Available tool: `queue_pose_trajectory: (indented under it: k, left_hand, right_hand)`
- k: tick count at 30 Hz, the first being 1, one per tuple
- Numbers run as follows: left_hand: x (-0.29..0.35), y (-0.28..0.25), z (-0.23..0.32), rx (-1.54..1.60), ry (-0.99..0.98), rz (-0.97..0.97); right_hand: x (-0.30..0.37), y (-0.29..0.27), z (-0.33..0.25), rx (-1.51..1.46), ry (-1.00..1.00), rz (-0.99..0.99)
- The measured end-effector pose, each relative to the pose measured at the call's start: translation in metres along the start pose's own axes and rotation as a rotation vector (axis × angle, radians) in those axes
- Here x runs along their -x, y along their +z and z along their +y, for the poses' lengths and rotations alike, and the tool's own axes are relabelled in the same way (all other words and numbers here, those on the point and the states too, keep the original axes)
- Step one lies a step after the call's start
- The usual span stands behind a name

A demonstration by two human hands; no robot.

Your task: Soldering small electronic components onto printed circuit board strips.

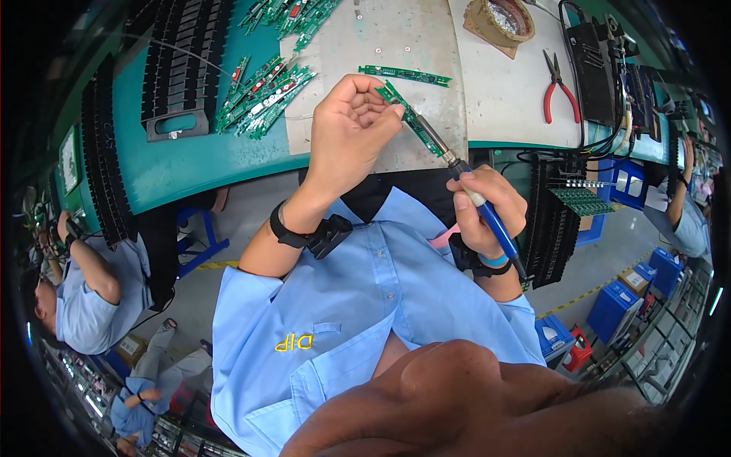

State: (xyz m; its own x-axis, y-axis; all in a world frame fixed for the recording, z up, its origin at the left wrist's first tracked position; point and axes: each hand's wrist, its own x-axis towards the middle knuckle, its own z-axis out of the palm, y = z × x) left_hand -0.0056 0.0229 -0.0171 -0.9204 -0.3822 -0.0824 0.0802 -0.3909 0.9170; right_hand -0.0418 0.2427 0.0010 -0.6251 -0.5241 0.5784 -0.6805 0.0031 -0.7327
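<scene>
Between the thumb and fingers of my left hand (pixel 352 126) is one end of a narrow green circuit board (pixel 421 131), tilted down to the right over the table. My right hand (pixel 493 207) is wrapped round the blue handle of a soldering iron (pixel 499 227). Its metal barrel lies along the circuit board, and the tip reaches toward the board's middle; whether it touches cannot be made out. Just beyond my left hand lies another narrow circuit board (pixel 404 75). Several more circuit boards (pixel 265 97) are heaped to the left of that hand.
Red-handled pliers (pixel 560 90) lie at the right, near a black box with cables (pixel 594 72). A round pot (pixel 499 21) stands at the back. Black slotted racks (pixel 183 68) are at the left, another rack (pixel 554 221) at the right. Co-workers (pixel 99 286) sit on both sides.
</scene>
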Motion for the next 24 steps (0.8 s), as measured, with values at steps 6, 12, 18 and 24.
queue_pose_trajectory:
  k: [6, 12, 18, 24]
  left_hand:
    - [-0.0003, -0.0001, -0.0014, 0.017, 0.008, -0.008]
    - [0.0, -0.0007, -0.0018, -0.004, 0.013, -0.005]
    - [0.0002, -0.0015, -0.0021, -0.007, 0.014, -0.011]
    - [0.0005, -0.001, -0.0031, -0.005, 0.017, -0.006]
  right_hand:
    - [0.0007, 0.0002, 0.0013, -0.011, 0.006, 0.005]
    - [0.0011, 0.0002, 0.0018, -0.016, 0.004, 0.003]
    - [0.0019, -0.0001, 0.0022, -0.018, 0.002, -0.004]
    - [0.0009, -0.0012, 0.0023, -0.02, -0.003, -0.009]
